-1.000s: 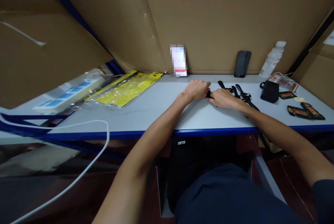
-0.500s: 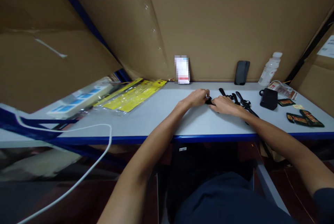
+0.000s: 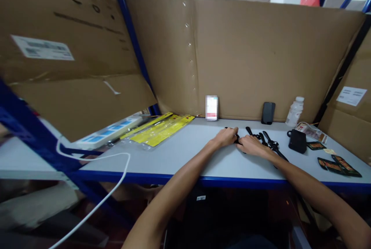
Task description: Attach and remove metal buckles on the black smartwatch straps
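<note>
My left hand (image 3: 226,137) is closed on a small black piece (image 3: 237,139) over the white table. Against the other end of that piece, my right hand (image 3: 251,145) presses with its fingers bent and together. Most of the piece is covered by my fingers, so its kind cannot be made out. Just right of my right hand lie several long, thin black parts (image 3: 270,140) with strap-like ends. My right wrist and forearm partly cover them.
Yellow-backed clear packs (image 3: 166,131) and a white power strip (image 3: 111,132) lie left. A lit phone (image 3: 211,108), a dark phone (image 3: 268,113) and a bottle (image 3: 295,112) stand along the cardboard wall (image 3: 246,59). A black case (image 3: 297,141) and dark packets (image 3: 339,165) sit right.
My view has tilted up, so the table appears lower and more of the cardboard wall and ceiling shows. Both hands stay together at the small black piece.
</note>
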Demonstrator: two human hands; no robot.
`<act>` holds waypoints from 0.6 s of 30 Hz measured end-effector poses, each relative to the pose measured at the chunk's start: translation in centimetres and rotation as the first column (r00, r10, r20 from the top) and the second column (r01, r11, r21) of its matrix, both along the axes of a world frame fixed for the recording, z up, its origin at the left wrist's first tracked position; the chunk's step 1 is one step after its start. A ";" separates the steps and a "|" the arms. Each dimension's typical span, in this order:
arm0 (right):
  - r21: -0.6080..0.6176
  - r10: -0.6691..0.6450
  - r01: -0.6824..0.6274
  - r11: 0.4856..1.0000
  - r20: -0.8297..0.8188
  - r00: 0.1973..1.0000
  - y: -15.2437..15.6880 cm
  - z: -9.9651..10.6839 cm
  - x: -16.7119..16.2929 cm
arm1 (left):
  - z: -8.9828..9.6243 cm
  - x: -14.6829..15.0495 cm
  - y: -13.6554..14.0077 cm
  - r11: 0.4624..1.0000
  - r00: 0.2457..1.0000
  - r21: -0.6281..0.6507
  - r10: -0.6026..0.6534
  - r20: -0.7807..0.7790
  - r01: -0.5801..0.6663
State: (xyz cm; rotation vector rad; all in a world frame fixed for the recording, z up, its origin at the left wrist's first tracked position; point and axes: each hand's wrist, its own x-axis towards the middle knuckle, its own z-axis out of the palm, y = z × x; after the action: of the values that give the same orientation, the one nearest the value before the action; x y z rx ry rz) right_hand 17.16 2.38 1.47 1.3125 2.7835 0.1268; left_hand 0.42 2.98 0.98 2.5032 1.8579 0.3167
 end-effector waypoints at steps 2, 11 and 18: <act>-0.001 0.003 -0.003 1.000 -0.005 1.000 0.0 0.0 0.0 | -0.4 -0.1 0.3 1.000 0.999 -0.005 -0.029 0.029 0.029; -0.032 -0.002 0.001 1.000 -0.047 0.999 -0.6 0.7 0.0 | -1.7 0.2 2.1 0.992 0.955 -0.025 0.128 0.266 -0.126; -0.037 -0.131 0.126 0.991 -0.215 0.968 -2.0 1.4 0.3 | -1.4 -1.3 2.2 0.994 0.976 -0.066 -0.074 0.207 0.090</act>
State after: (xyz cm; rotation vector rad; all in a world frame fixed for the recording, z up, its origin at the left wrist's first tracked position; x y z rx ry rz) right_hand 17.48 0.33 2.83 1.5853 2.8510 -0.0597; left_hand -0.93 5.22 -0.46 2.3882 1.6542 0.4725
